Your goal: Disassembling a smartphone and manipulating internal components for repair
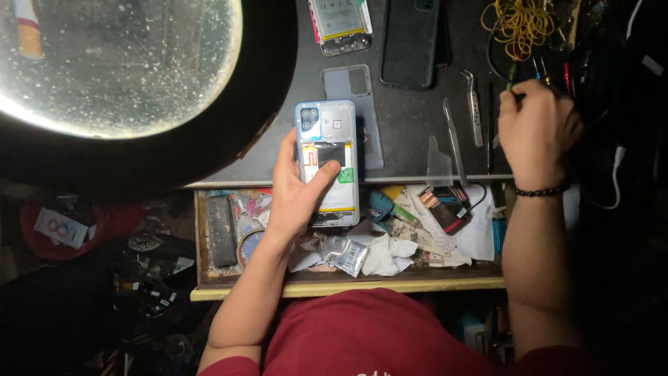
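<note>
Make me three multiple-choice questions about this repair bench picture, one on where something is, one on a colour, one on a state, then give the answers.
1. Where do the metal tweezers lie?
A. in the open drawer
B. on the dark bench top between the two hands
C. in the left hand

2. What colour is the shirt of the person at work?
A. dark red
B. white
C. green

3. In what state is the phone in the left hand?
A. back cover on, sealed
B. back cover off, insides showing
C. broken in two

Answers:
1 B, the tweezers rest on the bench top left of the right hand.
2 A, the shirt at the bottom edge is dark red.
3 B, the battery and inner parts show, and a loose back cover lies on the bench beside the phone.
</note>
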